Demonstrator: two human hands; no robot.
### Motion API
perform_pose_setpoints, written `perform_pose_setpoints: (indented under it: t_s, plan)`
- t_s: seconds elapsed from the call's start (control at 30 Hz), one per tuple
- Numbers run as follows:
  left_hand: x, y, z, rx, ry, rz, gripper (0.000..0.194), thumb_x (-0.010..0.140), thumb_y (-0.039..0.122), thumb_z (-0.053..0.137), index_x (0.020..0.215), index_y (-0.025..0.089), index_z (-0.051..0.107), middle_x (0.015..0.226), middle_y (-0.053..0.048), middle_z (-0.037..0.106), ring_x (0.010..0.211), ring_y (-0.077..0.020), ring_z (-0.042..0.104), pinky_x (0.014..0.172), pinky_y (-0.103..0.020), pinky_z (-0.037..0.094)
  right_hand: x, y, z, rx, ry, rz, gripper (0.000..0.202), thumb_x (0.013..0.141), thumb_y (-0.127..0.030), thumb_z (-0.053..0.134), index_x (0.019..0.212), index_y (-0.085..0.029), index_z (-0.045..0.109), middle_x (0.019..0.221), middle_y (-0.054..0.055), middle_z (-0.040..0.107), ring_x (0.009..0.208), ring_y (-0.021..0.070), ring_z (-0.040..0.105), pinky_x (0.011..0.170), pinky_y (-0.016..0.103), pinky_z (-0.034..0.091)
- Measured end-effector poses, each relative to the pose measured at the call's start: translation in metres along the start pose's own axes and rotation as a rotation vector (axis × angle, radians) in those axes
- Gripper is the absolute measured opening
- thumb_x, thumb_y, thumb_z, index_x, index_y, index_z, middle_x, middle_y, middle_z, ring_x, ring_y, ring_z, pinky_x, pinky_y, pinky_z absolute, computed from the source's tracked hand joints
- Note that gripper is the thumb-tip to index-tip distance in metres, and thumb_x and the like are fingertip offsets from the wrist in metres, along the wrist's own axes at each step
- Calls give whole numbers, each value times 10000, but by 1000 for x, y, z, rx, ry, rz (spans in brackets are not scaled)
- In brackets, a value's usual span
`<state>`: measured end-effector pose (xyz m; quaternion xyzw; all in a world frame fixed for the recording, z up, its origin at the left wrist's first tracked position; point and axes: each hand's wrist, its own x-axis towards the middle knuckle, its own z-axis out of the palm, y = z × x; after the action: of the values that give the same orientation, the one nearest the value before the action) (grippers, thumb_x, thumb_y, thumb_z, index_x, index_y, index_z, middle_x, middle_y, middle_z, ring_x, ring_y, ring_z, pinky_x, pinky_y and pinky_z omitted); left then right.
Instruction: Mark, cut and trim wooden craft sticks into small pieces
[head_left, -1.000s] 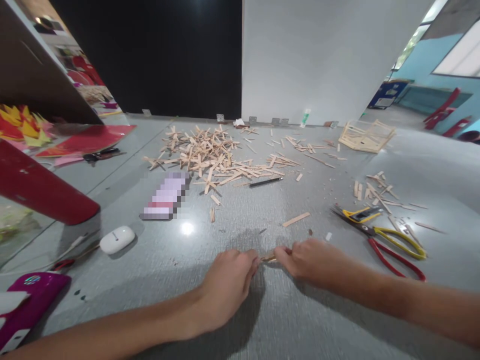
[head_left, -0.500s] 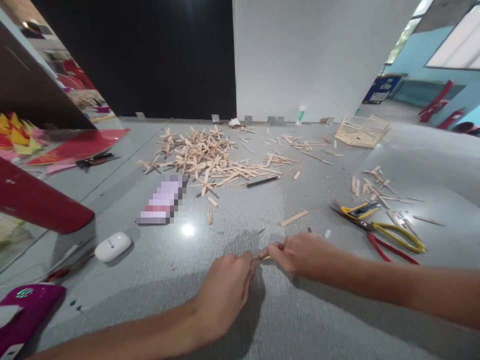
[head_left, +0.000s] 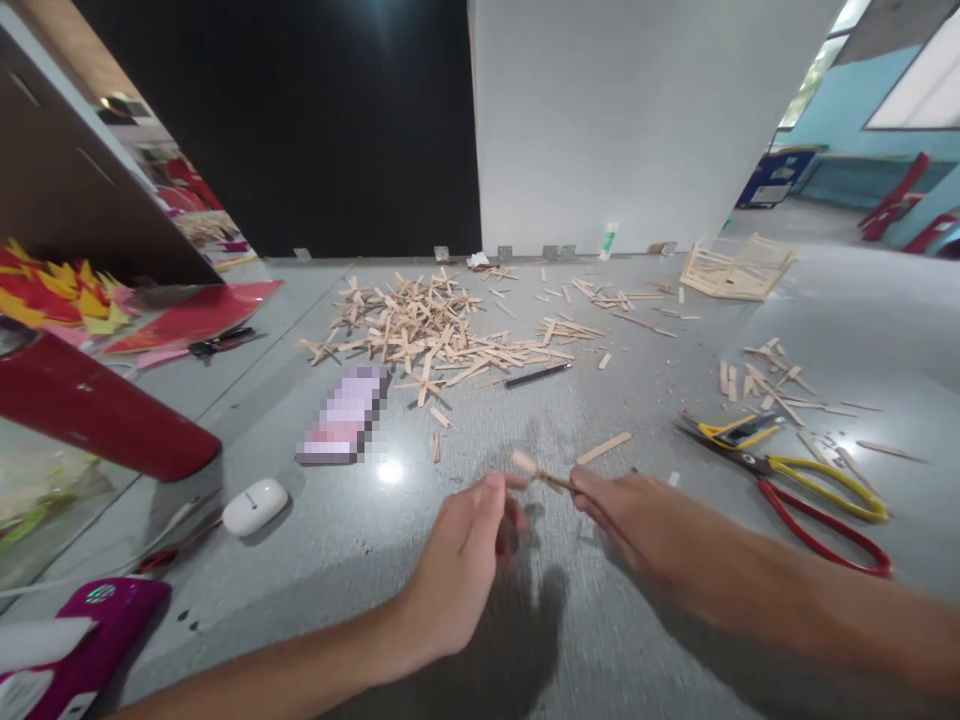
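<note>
My right hand pinches a small wooden craft stick piece between thumb and fingers; a paler flat end of wood shows at its left tip. My left hand is just left of that piece, its fingers apart and slightly blurred, with nothing visible in them. Whether its fingertips touch the wood I cannot tell. A loose craft stick lies on the grey table just beyond my right hand. Scissors with red and yellow handles and a yellow cutter lie to the right.
A pile of craft sticks spreads across the back, with a black pen before it. At left are a phone, white mouse, red cylinder and purple device. A wooden stick frame stands back right.
My left hand has come off the wooden piece and its fingers have spread. My right hand still holds it, now with the pale end exposed. The view has shifted slightly.
</note>
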<state>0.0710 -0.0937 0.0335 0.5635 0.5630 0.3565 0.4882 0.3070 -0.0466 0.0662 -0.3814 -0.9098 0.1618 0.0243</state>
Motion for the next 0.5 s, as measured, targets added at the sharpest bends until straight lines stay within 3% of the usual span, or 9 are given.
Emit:
perform_pose_setpoints:
  t_s: [0.1, 0.2, 0.27, 0.3, 0.43, 0.5]
  plan:
    - [-1, 4, 3, -77, -54, 25, 554, 1058, 604, 489, 1369, 164, 619, 1171, -138, 736, 714, -178, 682, 560, -263, 483, 2, -21, -18, 523, -28, 79, 280, 1139, -264, 358, 1074, -222, 627, 1013, 57, 736, 922, 204, 682, 861, 334, 497]
    - [1, 7, 6, -149, -162, 88, 368, 1057, 486, 583, 1236, 176, 666, 1046, -78, 744, 638, -145, 674, 577, -246, 492, 5, -38, -26, 866, -146, 218, 256, 1136, -344, 377, 1066, -217, 589, 838, -20, 591, 712, 154, 541, 674, 273, 486]
    - [3, 5, 7, -162, -162, 138, 321, 1097, 451, 521, 1019, 175, 664, 828, -14, 689, 559, -123, 610, 570, -237, 471, 7, -40, -27, 962, -212, 290, 218, 1125, -343, 418, 1104, -207, 586, 754, -72, 466, 600, 131, 393, 543, 245, 396]
    - [5, 3, 6, -148, -139, 154, 344, 1112, 442, 489, 940, 182, 634, 760, 7, 649, 541, -119, 583, 570, -236, 462, 8, -39, -27, 982, -225, 285, 179, 1108, -309, 456, 1136, -201, 596, 762, -75, 470, 602, 126, 384, 541, 239, 384]
    - [8, -6, 5, -52, -56, 150, 361, 1136, 435, 410, 864, 226, 520, 653, 47, 557, 546, -138, 557, 571, -244, 446, 10, -27, -29, 968, -220, 130, 177, 1027, -182, 562, 1172, -202, 662, 909, -29, 625, 800, 136, 541, 724, 236, 451]
    - [7, -11, 6, -2, -36, 133, 355, 1150, 459, 355, 893, 248, 479, 598, 77, 501, 511, -145, 515, 544, -245, 422, 8, -23, -31, 977, -290, 162, 157, 1066, -252, 535, 1128, -199, 669, 808, -43, 586, 726, 133, 518, 668, 236, 435]
